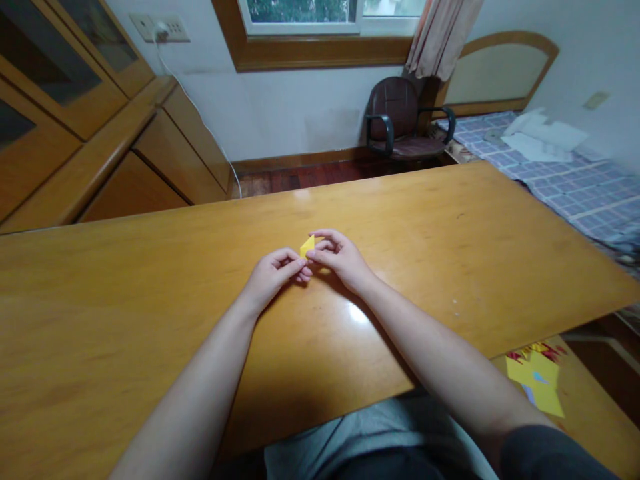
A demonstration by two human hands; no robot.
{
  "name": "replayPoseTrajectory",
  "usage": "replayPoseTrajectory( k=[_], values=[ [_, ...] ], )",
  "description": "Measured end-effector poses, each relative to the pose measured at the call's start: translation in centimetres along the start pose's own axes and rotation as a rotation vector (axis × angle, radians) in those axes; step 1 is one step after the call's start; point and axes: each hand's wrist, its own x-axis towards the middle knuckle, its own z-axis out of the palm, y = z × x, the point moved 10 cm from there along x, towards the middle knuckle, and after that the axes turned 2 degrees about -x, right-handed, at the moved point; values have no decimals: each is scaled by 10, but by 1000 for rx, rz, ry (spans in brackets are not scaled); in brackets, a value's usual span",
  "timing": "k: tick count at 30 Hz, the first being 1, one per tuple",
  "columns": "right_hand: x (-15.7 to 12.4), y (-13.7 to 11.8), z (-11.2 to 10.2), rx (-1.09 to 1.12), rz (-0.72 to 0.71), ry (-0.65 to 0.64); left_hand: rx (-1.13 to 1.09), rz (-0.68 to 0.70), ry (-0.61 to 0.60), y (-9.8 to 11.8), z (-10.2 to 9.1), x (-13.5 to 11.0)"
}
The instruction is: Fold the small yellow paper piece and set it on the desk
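A small folded piece of yellow paper is held between my two hands, just above the middle of the wooden table. It has a slanted upper edge that rises to a point on the right. My left hand pinches its lower left part between thumb and fingers. From the right side, my right hand grips it, thumb in front and fingers curled behind. Part of the paper is hidden by my fingertips.
Yellow paper sheets and small red and yellow folded pieces lie on a lower surface at the right. Beyond the table stand a brown armchair, a bed and a wooden cabinet. A white cord hangs from a wall socket.
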Motion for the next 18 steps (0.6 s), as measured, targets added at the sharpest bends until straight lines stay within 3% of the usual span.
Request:
replayPoseTrajectory(
  k=[9, 18],
  values=[
    [1, 1, 0, -43, -18, -4, 45, 6, -23, 0, 3, -1],
    [0, -1, 0, -134, -28, -21, 42, 89, 55, 4, -6, 2]
  ],
)
